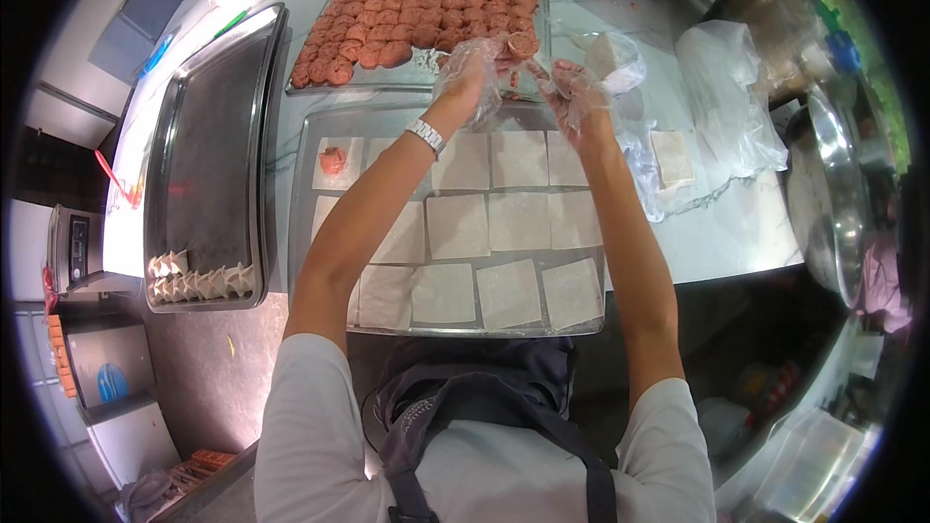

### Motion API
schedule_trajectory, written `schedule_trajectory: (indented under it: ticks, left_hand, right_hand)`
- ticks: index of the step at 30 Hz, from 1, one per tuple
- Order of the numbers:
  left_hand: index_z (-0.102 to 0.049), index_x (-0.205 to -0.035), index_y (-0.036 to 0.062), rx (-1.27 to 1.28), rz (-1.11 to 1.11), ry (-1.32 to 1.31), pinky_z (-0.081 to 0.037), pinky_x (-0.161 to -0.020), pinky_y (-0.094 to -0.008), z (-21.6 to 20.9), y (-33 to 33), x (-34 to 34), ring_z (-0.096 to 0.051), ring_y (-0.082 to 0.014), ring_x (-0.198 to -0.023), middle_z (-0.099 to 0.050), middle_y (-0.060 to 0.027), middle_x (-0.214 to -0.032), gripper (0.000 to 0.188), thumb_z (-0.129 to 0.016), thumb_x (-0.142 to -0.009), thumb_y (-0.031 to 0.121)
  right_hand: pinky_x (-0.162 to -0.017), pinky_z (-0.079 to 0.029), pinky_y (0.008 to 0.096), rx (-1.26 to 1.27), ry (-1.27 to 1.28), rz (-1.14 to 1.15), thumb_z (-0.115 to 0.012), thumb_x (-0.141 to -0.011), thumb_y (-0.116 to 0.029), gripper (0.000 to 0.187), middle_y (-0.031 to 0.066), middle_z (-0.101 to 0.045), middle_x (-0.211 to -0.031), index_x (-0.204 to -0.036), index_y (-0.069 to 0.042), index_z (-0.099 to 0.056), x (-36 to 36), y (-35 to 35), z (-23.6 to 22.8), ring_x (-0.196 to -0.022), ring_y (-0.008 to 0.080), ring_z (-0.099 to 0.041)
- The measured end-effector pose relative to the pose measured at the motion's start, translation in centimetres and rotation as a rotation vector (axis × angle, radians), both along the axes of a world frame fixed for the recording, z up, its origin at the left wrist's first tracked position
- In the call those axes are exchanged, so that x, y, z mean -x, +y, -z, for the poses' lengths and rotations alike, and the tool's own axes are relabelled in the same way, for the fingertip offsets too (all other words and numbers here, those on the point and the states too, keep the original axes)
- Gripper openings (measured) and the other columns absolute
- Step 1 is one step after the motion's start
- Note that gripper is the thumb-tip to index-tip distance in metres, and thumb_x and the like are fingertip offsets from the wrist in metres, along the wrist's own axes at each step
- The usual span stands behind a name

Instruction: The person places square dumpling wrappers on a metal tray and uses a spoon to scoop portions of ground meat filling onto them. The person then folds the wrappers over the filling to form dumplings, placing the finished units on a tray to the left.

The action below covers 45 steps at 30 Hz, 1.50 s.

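Both of my hands wear clear plastic gloves and reach over the near edge of a metal tray (291, 77) packed with rows of pinkish-brown minced meat balls (397, 15). At my left hand's (470, 82) fingertips is one meat ball (524, 46), seemingly gripped; glove folds partly hide the contact. My right hand (576, 97) is just to the right, its gloved fingers apart and bent, with nothing visible in them. Under my forearms lies a second tray (304, 150) with rows of square pale wrappers (458, 227). A piece of pink filling (333, 161) sits on its far-left wrapper.
A long dark tray (208, 155) at the left holds folded dumplings (208, 283) at its near end. Plastic bags (722, 97) and a loose wrapper stack (672, 158) lie at the right. Large metal bowls (833, 194) stand beyond; the table edge (717, 276) is near me.
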<state>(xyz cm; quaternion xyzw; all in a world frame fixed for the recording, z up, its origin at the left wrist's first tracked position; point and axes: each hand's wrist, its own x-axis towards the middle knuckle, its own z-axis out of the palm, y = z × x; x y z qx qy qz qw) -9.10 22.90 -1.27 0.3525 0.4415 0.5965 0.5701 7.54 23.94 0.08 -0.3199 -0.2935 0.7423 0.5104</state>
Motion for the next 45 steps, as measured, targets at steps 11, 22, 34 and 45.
schedule_trajectory:
  ticks: [11, 22, 34, 45]
  left_hand:
    - [-0.052, -0.118, -0.0050, 0.068, -0.036, -0.055, -0.045, -0.091, -0.0326, -2.0, -1.0, -0.6, -0.058, -0.0250, -0.102, -0.059, -0.0161, -0.111, 0.041, -0.029, -0.097, 0.022]
    - [-0.064, -0.100, 0.0082, -0.709, -0.417, 1.423, -0.040, -0.089, -0.0444, 2.1, 0.6, 3.7, -0.057, -0.0309, -0.097, -0.064, -0.0103, -0.102, 0.023, -0.051, -0.089, 0.024]
    - [-0.047, -0.130, 0.0113, -0.315, -0.064, 1.269, -0.026, -0.107, -0.0364, 1.1, 0.4, 2.0, -0.040, -0.0242, -0.124, -0.047, -0.0078, -0.134, 0.045, -0.026, -0.097, 0.034]
    - [-0.049, -0.128, 0.0082, -0.090, -0.070, 0.948, -0.025, -0.106, -0.0389, 2.2, 0.3, 0.4, -0.038, -0.0319, -0.126, -0.045, -0.0169, -0.134, 0.055, -0.027, -0.095, 0.047]
  right_hand:
    - [-0.071, -0.057, 0.0286, -0.210, -0.170, 0.036, -0.053, -0.087, -0.004, 0.013, 0.0082, -0.054, -0.092, -0.099, 0.000, -0.047, -0.7, 0.7, 2.5, -0.085, 0.0204, -0.063]
    - [-0.068, -0.055, 0.0285, -0.425, -0.449, 0.039, -0.056, -0.086, -0.007, 0.016, 0.0073, -0.052, -0.095, -0.098, 0.001, -0.051, -0.9, 2.1, 4.0, -0.081, 0.0166, -0.059]
    - [-0.068, -0.053, 0.0253, -0.296, -0.395, 0.027, -0.057, -0.086, -0.009, 0.017, 0.0061, -0.054, -0.090, -0.099, 0.001, -0.051, -0.1, 0.9, 2.6, -0.078, 0.0141, -0.058]
    - [-0.068, -0.052, 0.0268, -0.350, -0.375, 0.071, -0.056, -0.086, -0.008, 0.015, 0.0060, -0.055, -0.092, -0.099, -0.001, -0.052, 0.4, 0.9, 2.6, -0.086, 0.0155, -0.061]
